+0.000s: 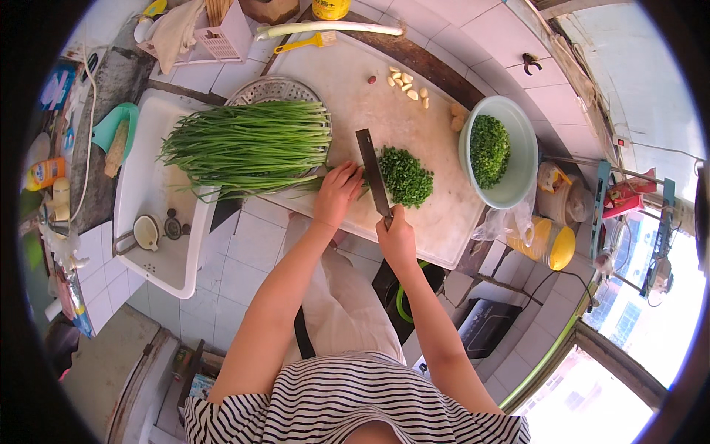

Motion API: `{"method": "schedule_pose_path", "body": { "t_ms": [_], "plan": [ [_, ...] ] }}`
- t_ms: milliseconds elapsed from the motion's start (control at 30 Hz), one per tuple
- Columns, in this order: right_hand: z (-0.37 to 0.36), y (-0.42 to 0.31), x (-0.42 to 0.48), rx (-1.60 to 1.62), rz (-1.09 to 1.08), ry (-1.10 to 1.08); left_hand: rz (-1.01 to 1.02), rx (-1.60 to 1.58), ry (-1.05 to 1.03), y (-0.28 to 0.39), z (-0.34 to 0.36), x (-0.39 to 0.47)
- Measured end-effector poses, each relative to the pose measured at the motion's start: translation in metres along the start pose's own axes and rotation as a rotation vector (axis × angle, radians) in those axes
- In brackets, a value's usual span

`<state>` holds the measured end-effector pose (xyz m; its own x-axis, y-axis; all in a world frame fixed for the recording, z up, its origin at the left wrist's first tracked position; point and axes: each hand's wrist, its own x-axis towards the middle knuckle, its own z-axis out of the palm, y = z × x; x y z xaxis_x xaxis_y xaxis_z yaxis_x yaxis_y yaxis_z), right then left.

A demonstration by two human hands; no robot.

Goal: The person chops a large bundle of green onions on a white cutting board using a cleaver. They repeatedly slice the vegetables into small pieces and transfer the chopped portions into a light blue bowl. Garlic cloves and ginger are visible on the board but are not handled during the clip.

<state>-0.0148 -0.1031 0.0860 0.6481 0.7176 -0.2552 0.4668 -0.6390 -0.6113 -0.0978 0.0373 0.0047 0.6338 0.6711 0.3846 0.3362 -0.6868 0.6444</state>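
Note:
My right hand (396, 236) grips the handle of a kitchen knife (374, 172), its blade pointing away from me over a white cutting board (444, 222). Just left of the blade, my left hand (338, 191) presses on a few green stalks, fingers bent. Chopped greens (406, 177) lie in a pile against the blade's right side. A large bundle of long Chinese chives (255, 147) rests on a perforated metal tray (277, 86) and reaches out over the sink. More chopped greens (490, 150) fill part of a pale plastic bowl (531, 161) at the board's right end.
Peeled garlic cloves (406, 79) and pieces of ginger (457, 116) lie towards the board's far side. A yellow brush (305, 43) and a leek (333, 26) are at the back. The white sink (191, 277) stands left, a bottle with a yellow cap (541, 242) right.

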Motion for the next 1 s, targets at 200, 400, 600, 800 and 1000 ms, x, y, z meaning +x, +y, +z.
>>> {"method": "schedule_pose_path", "body": {
  "t_ms": [200,400,600,800,1000],
  "plan": [
    [-0.001,-0.015,0.009,-0.042,0.020,-0.029,0.000,0.000,-0.024,0.001,-0.001,-0.001],
    [0.010,-0.014,0.035,0.064,0.070,-0.007,-0.023,0.054,-0.030,-0.001,0.004,-0.003],
    [0.000,-0.007,0.019,0.173,0.104,0.032,-0.061,0.045,-0.011,0.002,0.001,-0.002],
    [0.004,-0.004,0.001,0.028,0.011,0.008,-0.047,0.019,-0.010,0.000,0.002,-0.004],
    [0.002,-0.015,-0.001,0.069,0.117,-0.004,-0.063,0.001,0.028,-0.001,0.004,-0.008]
  ]
}}
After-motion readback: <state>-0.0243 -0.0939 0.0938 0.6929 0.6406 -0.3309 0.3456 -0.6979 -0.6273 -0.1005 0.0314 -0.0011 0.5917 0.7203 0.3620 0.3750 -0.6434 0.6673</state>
